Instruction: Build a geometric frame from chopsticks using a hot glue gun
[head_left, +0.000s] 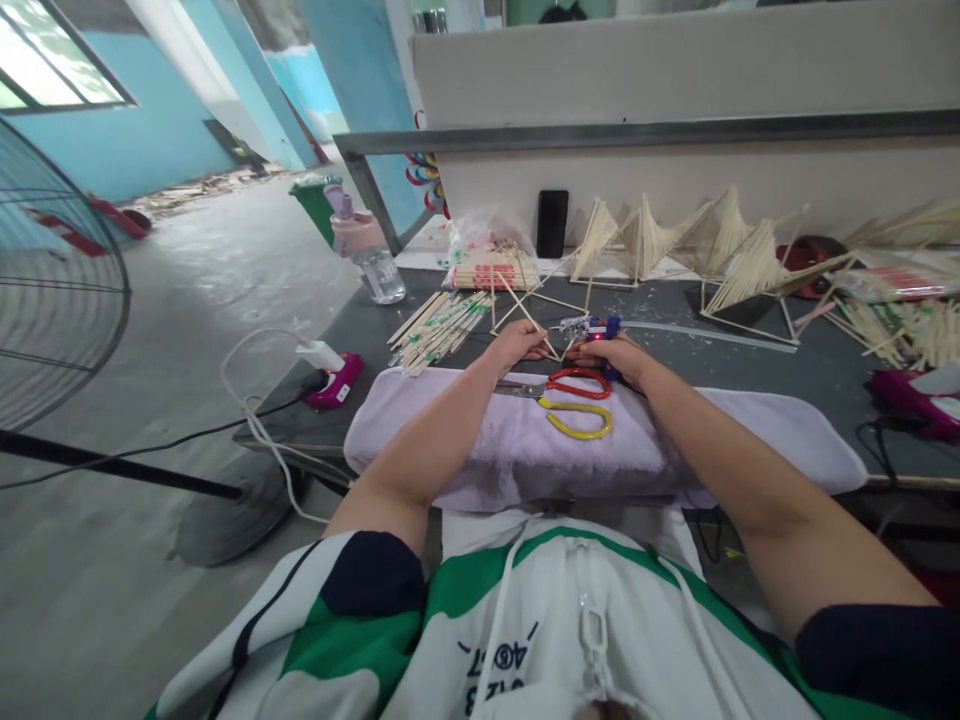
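Observation:
My left hand (521,343) is closed on a thin wooden stick (521,305) of an open stick frame standing on the dark table. My right hand (609,354) is closed around a blue glue gun (613,327) with a small red light, its nozzle toward the left. A long translucent glue stick (705,334) runs out behind the gun. Both hands' fingertips are close together at the low corner of the frame; fine contact there is too small to tell. Just below the hands, scissors (577,405) with one red and one yellow handle lie on a lilac towel (480,460).
Loose sticks (442,330) and a bagged bundle (495,275) lie left. Finished-looking stick structures (660,245) line the back, beside a black phone (552,224). A water bottle (375,255) and a magenta power strip (335,382) stand left. A fan (60,270) is beyond the table.

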